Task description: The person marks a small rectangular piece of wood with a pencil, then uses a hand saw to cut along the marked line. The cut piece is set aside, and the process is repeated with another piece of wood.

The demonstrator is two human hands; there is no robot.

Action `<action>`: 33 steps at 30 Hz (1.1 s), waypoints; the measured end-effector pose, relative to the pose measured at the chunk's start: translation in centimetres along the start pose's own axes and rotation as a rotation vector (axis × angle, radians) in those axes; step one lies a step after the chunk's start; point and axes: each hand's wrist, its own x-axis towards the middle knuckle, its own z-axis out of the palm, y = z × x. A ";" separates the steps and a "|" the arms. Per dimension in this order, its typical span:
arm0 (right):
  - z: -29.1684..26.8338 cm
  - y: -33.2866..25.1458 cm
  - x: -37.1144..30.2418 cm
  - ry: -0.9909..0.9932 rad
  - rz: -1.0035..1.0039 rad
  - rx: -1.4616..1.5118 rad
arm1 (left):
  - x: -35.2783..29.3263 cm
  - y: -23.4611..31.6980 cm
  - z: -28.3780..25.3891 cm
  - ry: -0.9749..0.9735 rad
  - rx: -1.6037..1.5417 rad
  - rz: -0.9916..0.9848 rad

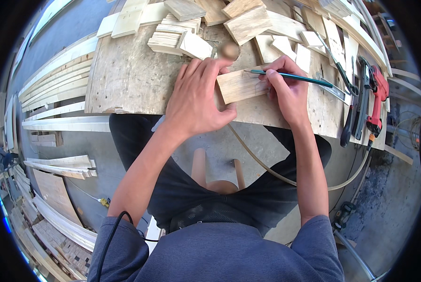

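A small rectangular wooden board (241,87) with brown grain lies near the front edge of the workbench. Around its left end curves my left hand (196,96), thumb at the near edge and fingers toward the far edge. My right hand (288,91) grips a dark green pencil (290,76) whose tip rests at the board's far edge. The lower fingers of that hand lie over the board's right end and hide it. Just beyond my left fingertips is a blurred round wooden piece (229,50).
Cut wood pieces (248,26) and a stack of thin slats (175,35) cover the far side of the workbench (126,80). A red nail gun (377,98) with an air hose (356,176) lies at the right, beside a metal square (335,90). Long planks (55,84) lie left.
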 end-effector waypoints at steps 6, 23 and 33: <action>-0.2 0.4 0.1 -0.033 -0.055 -0.010 | 0.1 0.2 -0.1 0.004 -0.011 0.001; -1.6 0.7 -0.5 -0.199 -0.048 0.031 | 0.1 -0.3 0.0 0.056 0.021 0.086; -1.3 0.3 -0.6 -0.197 -0.055 -0.004 | 0.1 -0.4 0.1 0.059 0.004 0.099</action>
